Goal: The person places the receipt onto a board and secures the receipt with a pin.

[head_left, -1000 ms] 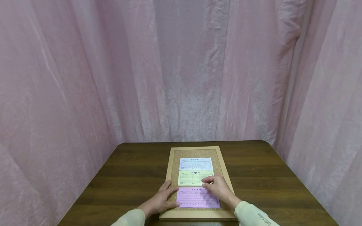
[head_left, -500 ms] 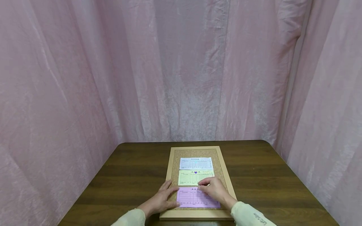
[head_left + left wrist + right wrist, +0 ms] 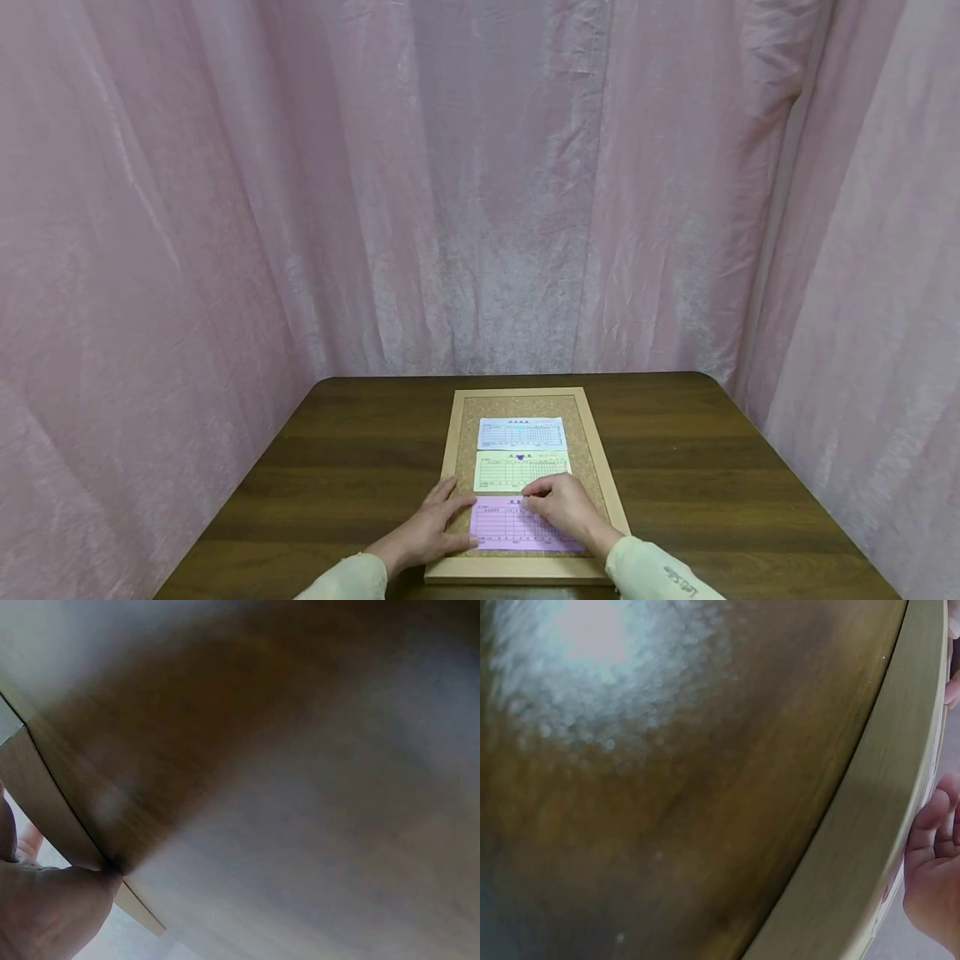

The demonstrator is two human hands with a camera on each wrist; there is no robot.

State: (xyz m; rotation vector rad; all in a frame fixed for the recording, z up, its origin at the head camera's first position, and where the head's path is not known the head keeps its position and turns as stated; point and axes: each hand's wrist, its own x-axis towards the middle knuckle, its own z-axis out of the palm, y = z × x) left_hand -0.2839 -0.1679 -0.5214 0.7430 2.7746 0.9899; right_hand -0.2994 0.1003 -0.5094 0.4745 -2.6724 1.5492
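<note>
A cork board [image 3: 465, 433] in a pale wooden frame lies flat on the table. Three printed slips sit on it in a column: a light blue slip [image 3: 502, 435], a yellow-green slip [image 3: 495, 473] and a purple slip [image 3: 498, 525]. A purple push pin [image 3: 521, 457] stands at the top of the yellow-green slip. My left hand [image 3: 423, 532] rests spread over the frame's left side, its fingertips at the purple slip's left edge. Thumb and index finger of my right hand [image 3: 566, 508] pinch a small push pin, mostly hidden, at the purple slip's top edge.
The dark wooden table [image 3: 690, 483] extends to both sides of the board. Pink curtains [image 3: 495, 183] hang behind it and along both sides. In the right wrist view, the frame's side rail [image 3: 870, 802] runs past the right hand.
My right hand has shifted slightly left and down, from the yellow-green slip's lower right to the purple slip's top middle. My left hand has stayed in place.
</note>
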